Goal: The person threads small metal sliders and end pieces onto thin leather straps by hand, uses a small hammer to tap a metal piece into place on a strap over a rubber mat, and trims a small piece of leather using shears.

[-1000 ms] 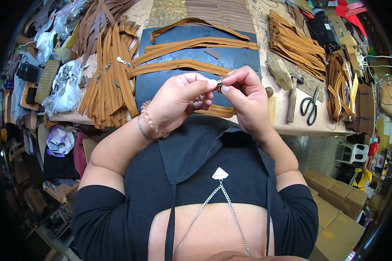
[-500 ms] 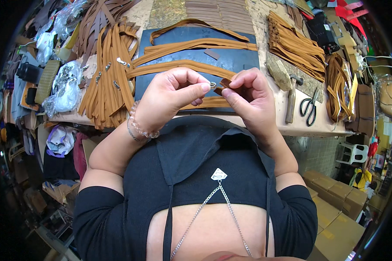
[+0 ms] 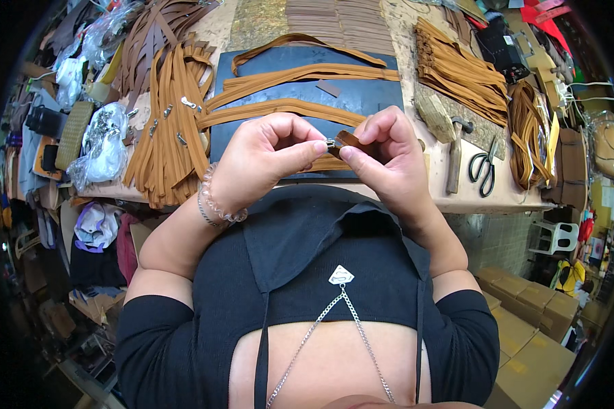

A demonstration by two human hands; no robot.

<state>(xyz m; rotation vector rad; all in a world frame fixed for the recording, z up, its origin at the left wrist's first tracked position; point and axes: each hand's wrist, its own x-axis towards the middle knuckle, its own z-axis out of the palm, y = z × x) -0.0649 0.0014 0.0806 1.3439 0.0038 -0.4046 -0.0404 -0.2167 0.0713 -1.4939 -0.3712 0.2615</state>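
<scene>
Pinched metal slider [image 3: 331, 144] in left hand [image 3: 274, 146], brown zipper end [image 3: 349, 138] in right hand [image 3: 392, 153], thumbs against fingers, over dark mat [image 3: 368, 95]. Risked dropping slider through slack pinch, perhaps fraying zipper end through skewed angle.

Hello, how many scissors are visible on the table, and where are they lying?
1. The black-handled scissors lie near the table's front edge, just right of the hammer, beyond the right hand. Others may be hidden under the piles.
</scene>
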